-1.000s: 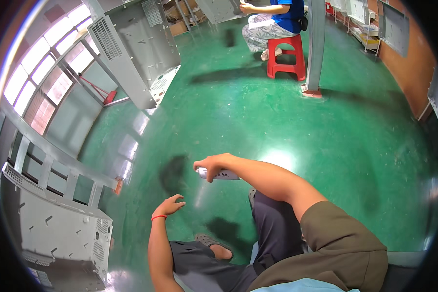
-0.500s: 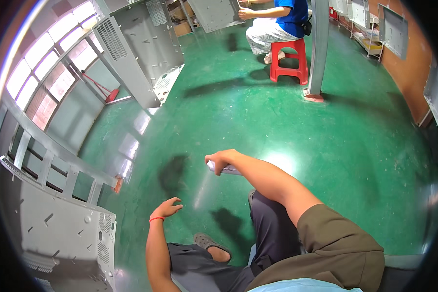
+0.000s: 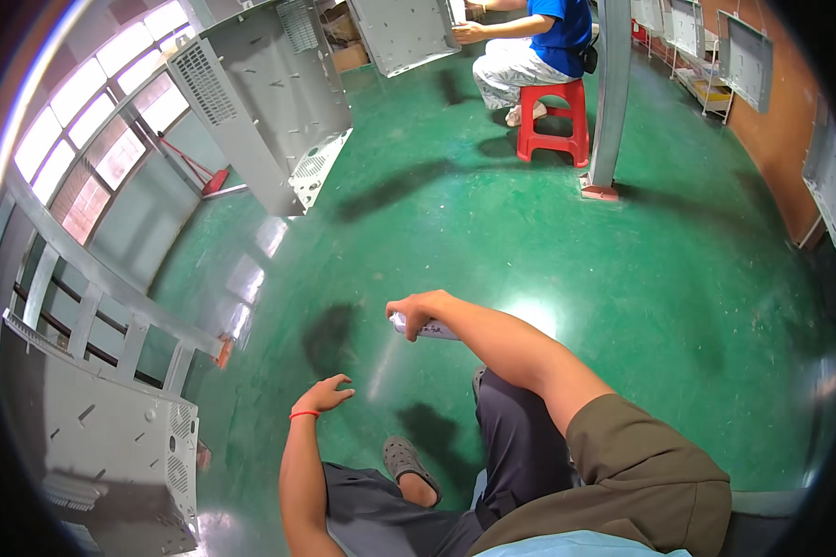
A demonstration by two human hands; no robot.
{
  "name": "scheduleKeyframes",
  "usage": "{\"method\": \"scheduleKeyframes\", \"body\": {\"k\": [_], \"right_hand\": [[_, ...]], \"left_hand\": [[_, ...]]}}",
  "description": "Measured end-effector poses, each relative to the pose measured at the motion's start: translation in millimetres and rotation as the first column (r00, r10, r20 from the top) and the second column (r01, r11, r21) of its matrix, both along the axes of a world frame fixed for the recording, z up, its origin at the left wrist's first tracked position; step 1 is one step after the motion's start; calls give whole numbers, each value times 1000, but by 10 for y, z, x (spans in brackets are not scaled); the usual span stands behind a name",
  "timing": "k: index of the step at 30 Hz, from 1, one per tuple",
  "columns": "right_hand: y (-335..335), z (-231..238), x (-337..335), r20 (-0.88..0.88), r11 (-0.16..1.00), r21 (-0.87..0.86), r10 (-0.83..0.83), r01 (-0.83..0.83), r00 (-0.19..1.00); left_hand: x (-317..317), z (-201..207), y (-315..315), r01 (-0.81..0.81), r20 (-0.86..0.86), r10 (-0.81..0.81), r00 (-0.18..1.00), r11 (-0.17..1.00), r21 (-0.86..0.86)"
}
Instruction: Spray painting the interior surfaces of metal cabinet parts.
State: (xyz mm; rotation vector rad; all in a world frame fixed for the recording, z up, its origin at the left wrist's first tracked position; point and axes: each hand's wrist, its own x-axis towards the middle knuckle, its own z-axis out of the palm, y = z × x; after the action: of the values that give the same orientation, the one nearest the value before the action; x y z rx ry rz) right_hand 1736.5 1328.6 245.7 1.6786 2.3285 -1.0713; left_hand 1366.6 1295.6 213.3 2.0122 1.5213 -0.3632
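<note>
In front of my knees, my right hand point(image 3: 416, 310) is wrapped round a pale spray can point(image 3: 435, 330), which lies roughly on its side with its base toward my forearm. Dark marks show on the can's side. Lower and to the left, my left hand point(image 3: 321, 395) holds nothing; its fingers are loosely stretched and apart, with a red band on the wrist. Two grey perforated metal cabinets stand or hang nearest my left: one point(image 3: 111, 436) at the lower left, another point(image 3: 274, 102) at the upper left.
A co-worker in a blue top point(image 3: 567, 37) sits on a red plastic stool point(image 3: 554, 121) beside a grey post point(image 3: 609, 102), touching a hanging grey panel point(image 3: 404, 37). More panels point(image 3: 745, 60) and a white rack point(image 3: 706, 88) line the right wall. A red broom point(image 3: 215, 180) leans at left.
The lower-left cabinet has shifted left and the upper-left one has swung slightly. My right hand has moved slightly left, showing more of the can's side. My left hand has barely moved.
</note>
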Motion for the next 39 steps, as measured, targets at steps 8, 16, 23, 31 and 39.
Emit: {"method": "scheduleKeyframes", "body": {"k": [8, 16, 23, 31, 39], "right_hand": [[83, -43, 226, -8, 1000, 4, 14, -14, 1000], [255, -39, 430, 0, 999, -37, 1, -1, 1000], [441, 40, 631, 26, 999, -41, 5, -4, 1000], [631, 21, 819, 9, 999, -35, 10, -10, 1000], [702, 21, 877, 8, 999, -22, 30, -30, 1000]], "left_hand": [[216, -56, 104, 85, -19, -84, 996, 994, 64], [389, 98, 205, -15, 15, 15, 1000, 1000, -3], [675, 215, 344, -31, 24, 32, 999, 999, -18], [902, 236, 508, -35, -1, 35, 999, 999, -12], [920, 205, 582, -59, 13, 59, 998, 998, -26]]}}
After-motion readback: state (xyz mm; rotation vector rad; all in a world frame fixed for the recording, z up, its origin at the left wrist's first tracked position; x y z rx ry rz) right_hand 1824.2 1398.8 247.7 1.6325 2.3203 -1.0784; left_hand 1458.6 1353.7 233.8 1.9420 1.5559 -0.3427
